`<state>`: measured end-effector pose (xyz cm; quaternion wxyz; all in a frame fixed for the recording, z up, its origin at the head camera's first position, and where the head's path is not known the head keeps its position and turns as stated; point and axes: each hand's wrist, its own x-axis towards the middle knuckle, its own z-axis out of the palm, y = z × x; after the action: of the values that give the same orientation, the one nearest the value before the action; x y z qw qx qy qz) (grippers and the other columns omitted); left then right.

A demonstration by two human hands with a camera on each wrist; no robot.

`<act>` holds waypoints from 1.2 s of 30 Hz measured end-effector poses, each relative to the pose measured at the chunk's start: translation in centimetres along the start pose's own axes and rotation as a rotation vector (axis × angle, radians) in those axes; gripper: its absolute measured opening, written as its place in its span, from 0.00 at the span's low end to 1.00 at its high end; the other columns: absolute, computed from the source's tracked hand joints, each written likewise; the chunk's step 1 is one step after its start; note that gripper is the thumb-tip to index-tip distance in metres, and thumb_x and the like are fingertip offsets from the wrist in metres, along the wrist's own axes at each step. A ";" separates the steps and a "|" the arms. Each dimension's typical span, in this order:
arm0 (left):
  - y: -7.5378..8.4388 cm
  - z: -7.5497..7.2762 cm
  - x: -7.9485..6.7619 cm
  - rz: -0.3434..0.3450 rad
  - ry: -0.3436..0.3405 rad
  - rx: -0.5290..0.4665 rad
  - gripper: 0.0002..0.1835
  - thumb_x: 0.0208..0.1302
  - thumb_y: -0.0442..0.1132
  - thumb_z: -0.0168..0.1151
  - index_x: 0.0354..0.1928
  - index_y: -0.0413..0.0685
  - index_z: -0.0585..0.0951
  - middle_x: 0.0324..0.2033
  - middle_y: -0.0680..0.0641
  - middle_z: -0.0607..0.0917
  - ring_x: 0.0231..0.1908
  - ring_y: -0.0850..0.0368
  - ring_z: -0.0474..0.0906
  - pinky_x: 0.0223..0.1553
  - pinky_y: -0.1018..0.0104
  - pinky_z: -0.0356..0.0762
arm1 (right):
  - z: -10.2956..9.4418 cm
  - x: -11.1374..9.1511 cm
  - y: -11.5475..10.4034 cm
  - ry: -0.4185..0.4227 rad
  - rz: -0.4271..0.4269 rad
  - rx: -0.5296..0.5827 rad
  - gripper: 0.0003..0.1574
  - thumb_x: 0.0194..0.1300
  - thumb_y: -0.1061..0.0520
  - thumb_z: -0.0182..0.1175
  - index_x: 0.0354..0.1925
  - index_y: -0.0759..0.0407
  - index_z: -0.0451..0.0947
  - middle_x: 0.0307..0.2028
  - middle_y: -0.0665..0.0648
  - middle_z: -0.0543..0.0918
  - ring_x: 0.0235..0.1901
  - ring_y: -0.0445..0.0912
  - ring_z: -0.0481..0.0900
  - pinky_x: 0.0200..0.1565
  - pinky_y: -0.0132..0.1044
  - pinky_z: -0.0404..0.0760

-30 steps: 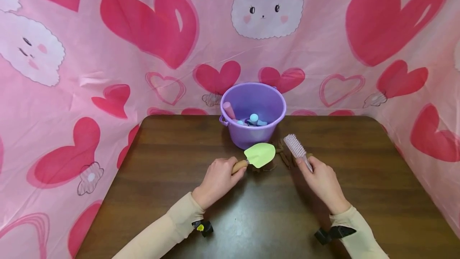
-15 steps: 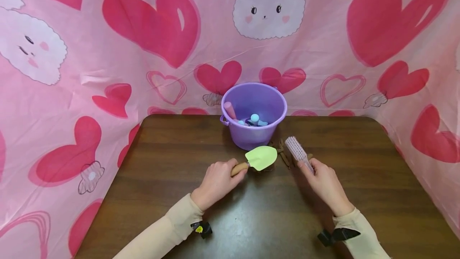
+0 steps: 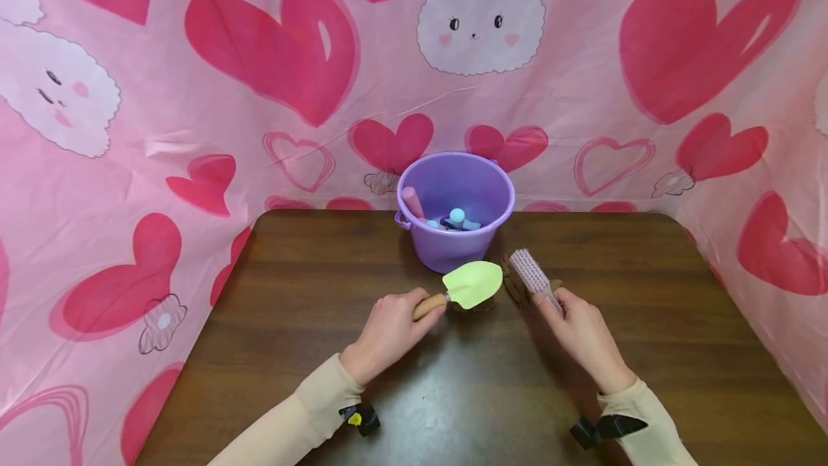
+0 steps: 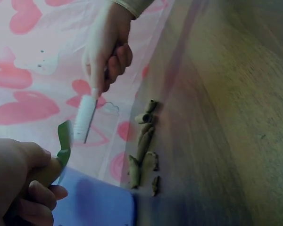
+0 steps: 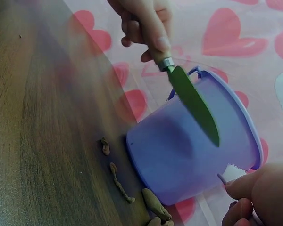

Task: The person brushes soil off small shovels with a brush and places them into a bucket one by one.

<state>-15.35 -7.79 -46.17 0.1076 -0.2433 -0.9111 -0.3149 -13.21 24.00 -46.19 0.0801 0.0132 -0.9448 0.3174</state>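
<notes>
My left hand (image 3: 388, 329) grips the wooden handle of a small trowel with a light green blade (image 3: 474, 284). The blade is held up in front of the bucket, its tip pointing right. In my right hand (image 3: 589, 333) is a pale lilac brush (image 3: 530, 270), bristles facing up, held by its handle. Brown curled pieces (image 4: 144, 143), of a kind I cannot tell, lie on the table below the two tools. The left wrist view shows them in a loose row beside the bucket; the head view partly hides them behind trowel and brush.
A purple bucket (image 3: 446, 247) stands at the table's back edge. Inside are a pink cylindrical thing (image 3: 412, 201) and several blue pieces (image 3: 457, 216). Pink cloth (image 3: 323, 164) with hearts and rabbits hangs behind and beside the brown wooden table (image 3: 310, 257).
The trowel has shifted very slightly to the right. The brush stays nearly in place, and both hands keep their hold. The bucket has not moved.
</notes>
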 end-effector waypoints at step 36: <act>0.2 -9.1 9.8 -0.256 0.164 -0.383 0.16 0.75 0.52 0.62 0.36 0.50 0.90 0.26 0.46 0.85 0.22 0.47 0.82 0.26 0.63 0.77 | 1.4 -0.6 -0.7 -0.095 -0.050 -0.023 0.19 0.74 0.49 0.63 0.28 0.56 0.72 0.18 0.48 0.66 0.20 0.45 0.66 0.25 0.39 0.64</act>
<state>-23.29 -9.64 -35.53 0.0923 -0.1153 -0.8463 -0.5118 -12.73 22.54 -47.00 0.0430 0.0508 -0.9505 0.3035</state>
